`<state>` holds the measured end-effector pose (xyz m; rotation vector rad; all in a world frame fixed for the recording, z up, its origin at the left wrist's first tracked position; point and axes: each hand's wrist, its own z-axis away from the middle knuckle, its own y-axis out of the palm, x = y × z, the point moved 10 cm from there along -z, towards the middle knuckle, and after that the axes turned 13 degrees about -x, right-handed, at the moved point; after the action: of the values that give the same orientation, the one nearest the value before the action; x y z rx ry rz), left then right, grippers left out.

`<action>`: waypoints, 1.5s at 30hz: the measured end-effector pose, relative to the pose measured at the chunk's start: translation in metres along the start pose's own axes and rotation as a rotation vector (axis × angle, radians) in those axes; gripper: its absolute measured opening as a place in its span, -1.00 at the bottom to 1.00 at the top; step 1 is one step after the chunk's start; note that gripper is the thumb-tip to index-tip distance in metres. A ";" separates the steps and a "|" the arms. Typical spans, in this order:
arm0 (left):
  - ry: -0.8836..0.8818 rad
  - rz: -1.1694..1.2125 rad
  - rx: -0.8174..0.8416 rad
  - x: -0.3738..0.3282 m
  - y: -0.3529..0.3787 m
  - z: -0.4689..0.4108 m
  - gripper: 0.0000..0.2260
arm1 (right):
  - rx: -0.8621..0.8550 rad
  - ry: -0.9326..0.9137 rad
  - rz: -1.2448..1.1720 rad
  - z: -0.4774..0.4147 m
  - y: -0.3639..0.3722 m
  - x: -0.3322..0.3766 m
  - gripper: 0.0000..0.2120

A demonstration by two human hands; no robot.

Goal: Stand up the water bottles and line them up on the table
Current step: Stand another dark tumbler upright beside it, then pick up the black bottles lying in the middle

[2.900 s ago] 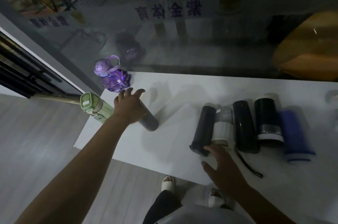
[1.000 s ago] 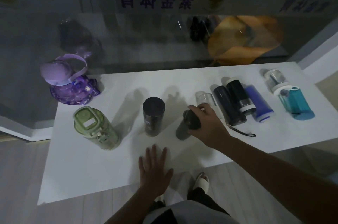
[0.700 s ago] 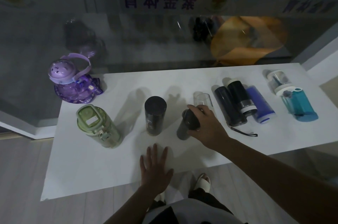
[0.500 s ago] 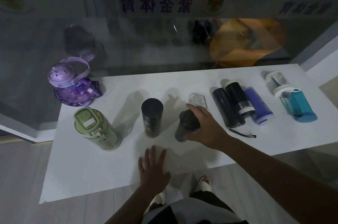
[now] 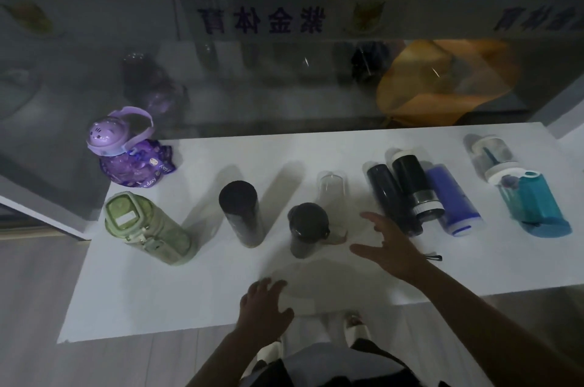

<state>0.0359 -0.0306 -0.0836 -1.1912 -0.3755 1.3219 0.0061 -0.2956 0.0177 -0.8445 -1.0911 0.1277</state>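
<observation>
On the white table (image 5: 189, 301) three bottles stand in a row: a green bottle (image 5: 145, 228), a dark flask (image 5: 241, 212) and a dark lidded bottle (image 5: 306, 228). A clear bottle (image 5: 331, 197) lies just behind the lidded one. Further right lie a black flask (image 5: 390, 197), a black bottle with a silver band (image 5: 415, 186), a blue bottle (image 5: 452, 200), a teal bottle (image 5: 537, 209) and a clear white-capped bottle (image 5: 491, 156). My right hand (image 5: 388, 244) hovers open right of the lidded bottle, holding nothing. My left hand (image 5: 262, 307) rests open near the front edge.
A purple round bottle (image 5: 126, 149) stands at the table's back left corner. A glass wall (image 5: 284, 86) runs right behind the table. The table's front edge is close to my legs, with my feet (image 5: 354, 326) on the floor below.
My right hand has let go of the dark lidded bottle, which now stands alone, and has pulled away to the right with spread fingers. My left hand stays near the front edge.
</observation>
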 end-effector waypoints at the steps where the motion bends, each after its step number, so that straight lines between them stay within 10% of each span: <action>1: 0.008 0.031 0.041 -0.012 0.002 0.003 -0.46 | 0.021 -0.004 0.004 0.001 -0.001 -0.006 -0.30; 6: 0.075 0.184 0.150 -0.095 0.005 0.014 -0.53 | 0.010 -0.043 0.077 0.003 -0.025 -0.037 -0.34; 14: 0.128 0.074 -0.283 -0.215 -0.059 -0.045 -0.42 | 0.026 -0.039 -0.051 -0.012 -0.068 -0.081 -0.44; 24: -0.387 -0.030 -0.291 -0.197 -0.027 -0.113 -0.12 | 0.062 -0.045 -0.110 -0.023 -0.111 -0.125 -0.50; 45: -0.331 0.130 -0.482 -0.225 -0.115 -0.127 -0.14 | 0.086 -0.008 -0.191 -0.032 -0.130 -0.150 -0.57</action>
<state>0.1334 -0.2620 0.0474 -1.4071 -0.9076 1.6002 -0.0797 -0.4751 -0.0125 -0.6595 -1.1594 0.0182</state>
